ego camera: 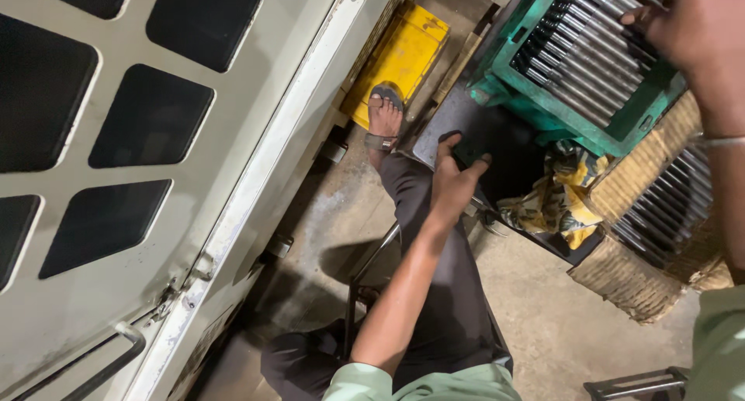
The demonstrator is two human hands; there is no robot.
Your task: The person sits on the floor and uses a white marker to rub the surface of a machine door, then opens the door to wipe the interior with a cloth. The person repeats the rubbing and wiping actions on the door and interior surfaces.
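Observation:
My left hand (454, 180) rests on the edge of a dark metal plate (497, 149), thumb and fingers curled over its rim. My right hand (694, 25) reaches into a green crate (578, 129) packed with several grey metal rods (582, 48), fingers closed on the rods at the upper right. My leg in dark trousers stretches forward, and my sandalled foot (384, 114) sits beside a yellow block (403, 56).
A large white machine panel (155, 176) with dark windows fills the left side. A woven basket (652, 238) holding more rods stands at the right, with a yellow patterned cloth (563, 195) beside it. A metal stool frame (365, 281) is under me on the concrete floor (543, 316).

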